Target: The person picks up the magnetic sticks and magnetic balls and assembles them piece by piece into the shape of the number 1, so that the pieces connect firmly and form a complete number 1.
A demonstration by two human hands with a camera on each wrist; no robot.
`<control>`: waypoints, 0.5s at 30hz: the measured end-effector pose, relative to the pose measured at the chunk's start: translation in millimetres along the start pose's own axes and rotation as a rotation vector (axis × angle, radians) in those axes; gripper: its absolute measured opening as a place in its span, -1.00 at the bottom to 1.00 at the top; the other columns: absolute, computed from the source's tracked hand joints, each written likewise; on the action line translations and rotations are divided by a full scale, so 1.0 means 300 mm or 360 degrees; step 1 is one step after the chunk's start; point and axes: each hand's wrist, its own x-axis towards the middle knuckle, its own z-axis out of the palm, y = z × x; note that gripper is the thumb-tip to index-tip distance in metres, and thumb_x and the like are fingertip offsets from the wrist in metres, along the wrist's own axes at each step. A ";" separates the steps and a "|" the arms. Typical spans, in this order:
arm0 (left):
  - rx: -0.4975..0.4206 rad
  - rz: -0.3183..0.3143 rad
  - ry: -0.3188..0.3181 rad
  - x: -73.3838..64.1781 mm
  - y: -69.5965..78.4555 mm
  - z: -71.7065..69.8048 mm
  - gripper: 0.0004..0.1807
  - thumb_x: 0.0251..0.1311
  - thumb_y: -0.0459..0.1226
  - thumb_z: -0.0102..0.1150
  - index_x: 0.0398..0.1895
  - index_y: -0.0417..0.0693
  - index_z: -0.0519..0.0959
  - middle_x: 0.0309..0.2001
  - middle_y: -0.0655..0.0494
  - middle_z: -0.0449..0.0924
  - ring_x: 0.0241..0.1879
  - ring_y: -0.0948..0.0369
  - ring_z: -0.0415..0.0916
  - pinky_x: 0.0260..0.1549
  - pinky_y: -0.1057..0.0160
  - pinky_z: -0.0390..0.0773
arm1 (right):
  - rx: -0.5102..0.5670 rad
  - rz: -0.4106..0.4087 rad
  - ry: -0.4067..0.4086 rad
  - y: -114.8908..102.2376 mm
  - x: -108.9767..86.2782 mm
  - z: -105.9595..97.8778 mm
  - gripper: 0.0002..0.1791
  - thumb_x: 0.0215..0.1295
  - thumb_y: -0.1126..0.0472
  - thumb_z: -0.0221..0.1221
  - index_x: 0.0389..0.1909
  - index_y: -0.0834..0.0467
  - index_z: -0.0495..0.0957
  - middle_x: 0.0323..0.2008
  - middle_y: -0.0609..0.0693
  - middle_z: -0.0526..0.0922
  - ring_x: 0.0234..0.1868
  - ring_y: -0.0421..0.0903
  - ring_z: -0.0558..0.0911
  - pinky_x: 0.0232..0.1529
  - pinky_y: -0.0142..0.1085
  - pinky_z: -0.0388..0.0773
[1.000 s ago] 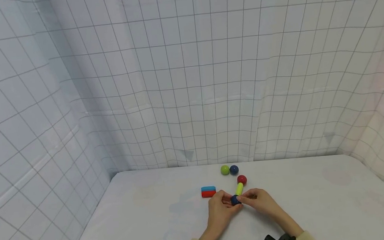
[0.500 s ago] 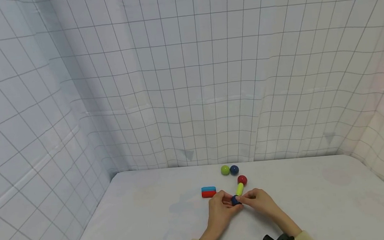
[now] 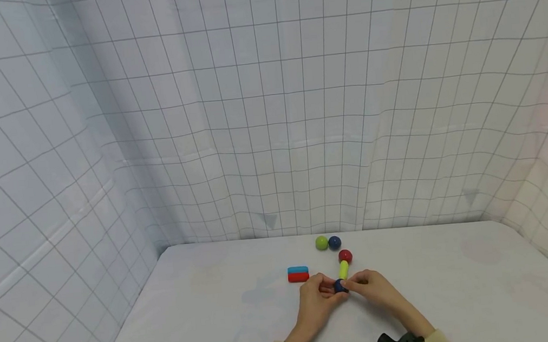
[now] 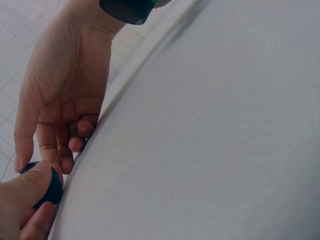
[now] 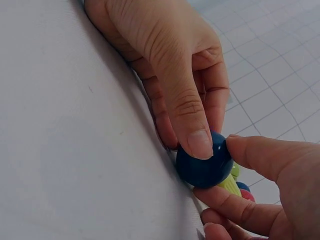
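Note:
Between both hands is a dark blue ball, its round face plain in the right wrist view. My right hand pinches it with the thumb across its near side. From the other side, my left hand holds it between thumb and fingers. A yellow-green rod runs from this ball to a red ball farther away; they look joined in a line. The left wrist view shows only part of the blue ball, the rest covered by fingers.
On the white table, a green ball and another dark blue ball sit side by side near the back edge. A blue rod and a red rod lie together left of the hands. Gridded white curtains enclose the table.
The held blue ball has shifted slightly right with both hands, and the yellow-green rod now points more straight away from me. The loose balls and rods look unmoved.

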 end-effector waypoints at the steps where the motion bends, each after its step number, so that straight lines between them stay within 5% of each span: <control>1: -0.0002 0.0001 -0.0005 0.000 -0.001 0.000 -0.72 -0.12 -0.26 0.49 -0.35 -0.08 0.58 -0.39 0.24 0.55 -0.43 0.38 0.54 -0.45 0.47 0.53 | -0.0002 -0.0005 -0.0005 0.000 -0.002 0.000 -0.68 0.17 -0.04 0.28 -0.39 0.17 0.65 -0.39 -0.08 0.56 -0.35 -0.12 0.41 -0.35 -0.26 0.33; 15: -0.0034 0.0027 -0.0027 0.000 -0.011 0.003 -0.71 -0.13 -0.28 0.50 -0.36 -0.09 0.57 -0.42 0.25 0.57 -0.46 0.41 0.55 -0.46 0.46 0.54 | -0.0021 -0.0035 -0.0014 -0.007 -0.021 -0.001 -0.62 0.16 -0.11 0.27 -0.38 0.16 0.64 -0.46 -0.09 0.56 -0.44 -0.13 0.41 -0.45 -0.28 0.33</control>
